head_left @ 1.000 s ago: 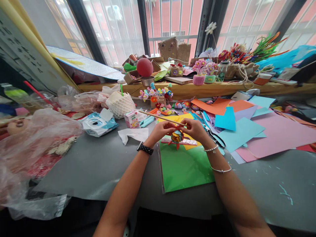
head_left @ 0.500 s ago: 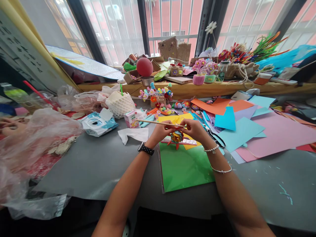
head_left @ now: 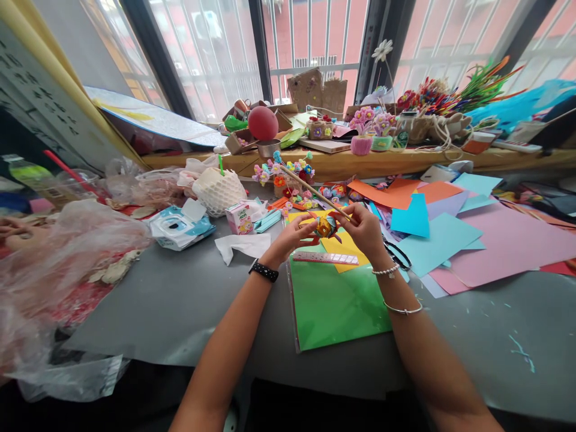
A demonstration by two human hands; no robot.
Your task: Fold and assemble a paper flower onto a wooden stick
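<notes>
A small ball of folded paper (head_left: 324, 227), orange-yellow and blue with pointed tips, is held above the mat. My left hand (head_left: 292, 240) grips its left side between thumb and fingers. In my right hand (head_left: 363, 231) a thin wooden stick (head_left: 310, 187) is pinched near its lower end; it slants up and away to the left. Those right fingertips are close against the ball's right side, and whether they also grip it I cannot tell. Below lie a pink-and-white ruler (head_left: 326, 258), yellow paper (head_left: 348, 251) and a green sheet (head_left: 339, 309).
Coloured paper sheets (head_left: 450, 243) and black-handled scissors (head_left: 398, 255) lie to the right. Leftward are a wet-wipe pack (head_left: 180, 225), a small pink-and-white box (head_left: 239, 217), a netted white coconut (head_left: 219, 191) and plastic bags (head_left: 90, 240). Handmade flowers (head_left: 288, 171) stand behind.
The stick has swung from nearly level to slanting up and away. My left hand has let go of it and now holds the ball's side. The ball has turned and risen, uncovering the ruler.
</notes>
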